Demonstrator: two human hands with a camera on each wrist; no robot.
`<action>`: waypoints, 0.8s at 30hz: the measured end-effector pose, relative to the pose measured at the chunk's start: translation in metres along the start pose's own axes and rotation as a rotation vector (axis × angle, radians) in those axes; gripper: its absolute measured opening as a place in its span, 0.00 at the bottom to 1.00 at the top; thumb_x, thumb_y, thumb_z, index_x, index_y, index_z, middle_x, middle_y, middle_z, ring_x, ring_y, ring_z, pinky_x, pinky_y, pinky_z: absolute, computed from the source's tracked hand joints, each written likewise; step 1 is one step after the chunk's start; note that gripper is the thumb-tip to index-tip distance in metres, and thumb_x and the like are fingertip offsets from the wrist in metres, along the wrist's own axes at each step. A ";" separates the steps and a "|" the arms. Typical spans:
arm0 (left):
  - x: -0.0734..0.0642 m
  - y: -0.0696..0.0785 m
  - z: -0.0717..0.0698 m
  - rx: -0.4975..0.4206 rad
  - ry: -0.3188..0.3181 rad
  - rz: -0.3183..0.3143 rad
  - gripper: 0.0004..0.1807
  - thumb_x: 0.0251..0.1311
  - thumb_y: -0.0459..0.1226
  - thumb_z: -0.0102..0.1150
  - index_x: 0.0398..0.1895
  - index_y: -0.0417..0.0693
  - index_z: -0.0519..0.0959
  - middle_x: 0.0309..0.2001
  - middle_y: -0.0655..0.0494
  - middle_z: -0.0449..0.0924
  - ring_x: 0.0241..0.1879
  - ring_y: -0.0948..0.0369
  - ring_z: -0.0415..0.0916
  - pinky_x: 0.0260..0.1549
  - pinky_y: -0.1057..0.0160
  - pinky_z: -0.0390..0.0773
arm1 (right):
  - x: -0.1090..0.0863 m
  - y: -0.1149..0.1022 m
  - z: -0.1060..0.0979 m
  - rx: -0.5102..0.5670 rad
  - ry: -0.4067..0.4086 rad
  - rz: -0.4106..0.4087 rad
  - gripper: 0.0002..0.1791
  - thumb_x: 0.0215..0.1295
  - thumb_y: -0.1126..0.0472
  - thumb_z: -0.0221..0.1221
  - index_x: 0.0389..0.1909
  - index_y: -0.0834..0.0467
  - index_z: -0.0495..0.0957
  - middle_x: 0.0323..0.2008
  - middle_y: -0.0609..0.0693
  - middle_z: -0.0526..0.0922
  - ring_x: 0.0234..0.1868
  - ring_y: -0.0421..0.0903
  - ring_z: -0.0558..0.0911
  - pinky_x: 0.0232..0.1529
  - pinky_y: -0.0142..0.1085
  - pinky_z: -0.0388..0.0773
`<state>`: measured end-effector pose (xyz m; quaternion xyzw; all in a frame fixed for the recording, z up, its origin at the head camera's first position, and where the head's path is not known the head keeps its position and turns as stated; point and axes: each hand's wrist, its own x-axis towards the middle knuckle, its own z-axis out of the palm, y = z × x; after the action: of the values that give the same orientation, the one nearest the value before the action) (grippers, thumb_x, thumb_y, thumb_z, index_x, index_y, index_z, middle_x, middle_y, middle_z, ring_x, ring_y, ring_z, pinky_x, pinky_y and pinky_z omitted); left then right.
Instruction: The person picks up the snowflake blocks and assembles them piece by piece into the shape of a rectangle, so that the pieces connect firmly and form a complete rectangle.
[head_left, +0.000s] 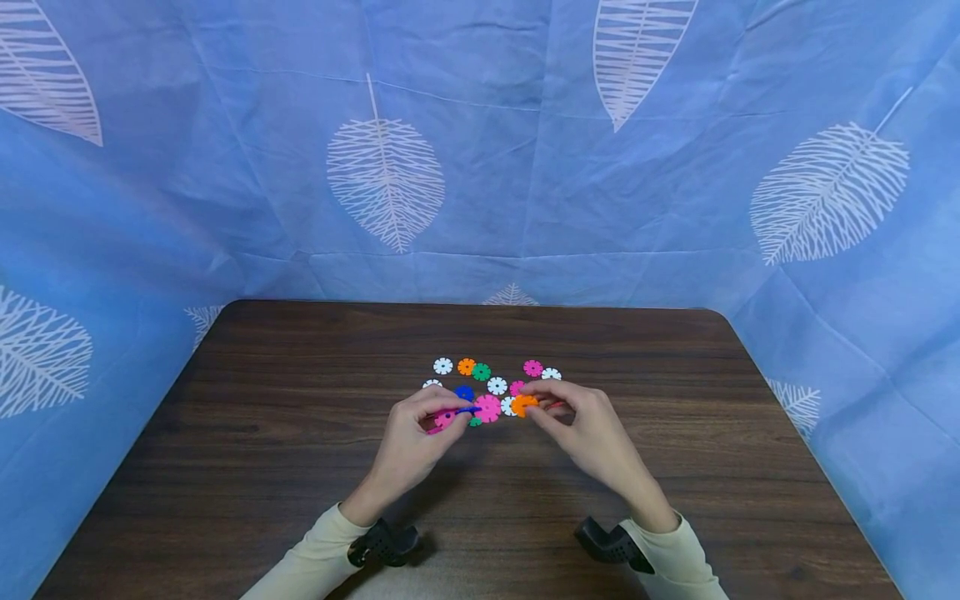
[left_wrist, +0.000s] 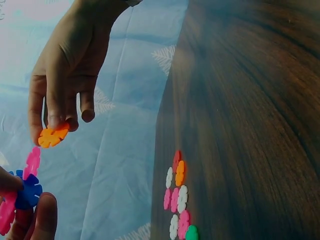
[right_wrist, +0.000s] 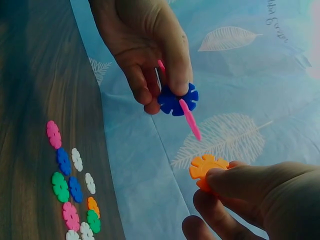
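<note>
My left hand pinches a notched blue plastic disc between thumb and fingers. Slotted into the blue disc is a pink notched disc, which sticks out toward the right hand. A second pink disc joins its other side, partly covered by the fingers. Between thumb and fingertips, my right hand holds an orange notched disc. A small gap separates the orange disc from the pink disc's tip. Both hands are raised above the table, over the loose discs.
Several loose flower-shaped discs lie on the dark wooden table, among them a white disc, a green disc and a red disc. A blue leaf-patterned cloth hangs behind the table's far edge.
</note>
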<state>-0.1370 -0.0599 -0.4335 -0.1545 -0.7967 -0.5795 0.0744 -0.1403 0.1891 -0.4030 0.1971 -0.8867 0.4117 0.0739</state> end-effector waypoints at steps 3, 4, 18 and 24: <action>0.000 0.001 0.000 -0.003 -0.002 -0.005 0.07 0.61 0.33 0.70 0.42 0.50 0.90 0.41 0.62 0.85 0.41 0.60 0.78 0.32 0.67 0.79 | -0.001 -0.001 0.001 0.000 0.001 -0.016 0.16 0.63 0.68 0.70 0.52 0.54 0.85 0.37 0.45 0.89 0.32 0.39 0.86 0.32 0.31 0.82; -0.001 0.001 0.000 -0.002 -0.004 -0.008 0.07 0.61 0.34 0.70 0.42 0.51 0.90 0.41 0.62 0.85 0.41 0.60 0.78 0.32 0.67 0.79 | -0.001 -0.002 0.001 0.001 0.001 -0.021 0.16 0.62 0.67 0.70 0.52 0.54 0.85 0.37 0.45 0.89 0.32 0.38 0.86 0.32 0.31 0.82; -0.001 0.001 0.000 -0.019 -0.038 -0.004 0.07 0.62 0.35 0.70 0.42 0.50 0.90 0.42 0.61 0.85 0.41 0.60 0.79 0.33 0.67 0.82 | -0.003 -0.009 0.002 -0.010 0.000 -0.041 0.16 0.62 0.67 0.70 0.51 0.54 0.86 0.39 0.45 0.89 0.34 0.35 0.84 0.36 0.33 0.83; -0.002 0.003 0.000 -0.031 -0.055 -0.015 0.07 0.62 0.34 0.70 0.42 0.49 0.90 0.42 0.60 0.85 0.41 0.59 0.79 0.33 0.66 0.83 | -0.003 -0.008 0.003 -0.005 -0.004 -0.044 0.16 0.63 0.66 0.70 0.51 0.53 0.86 0.40 0.44 0.89 0.36 0.36 0.85 0.37 0.35 0.84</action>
<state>-0.1344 -0.0595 -0.4315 -0.1658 -0.7906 -0.5876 0.0457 -0.1345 0.1826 -0.4002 0.2169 -0.8834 0.4074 0.0817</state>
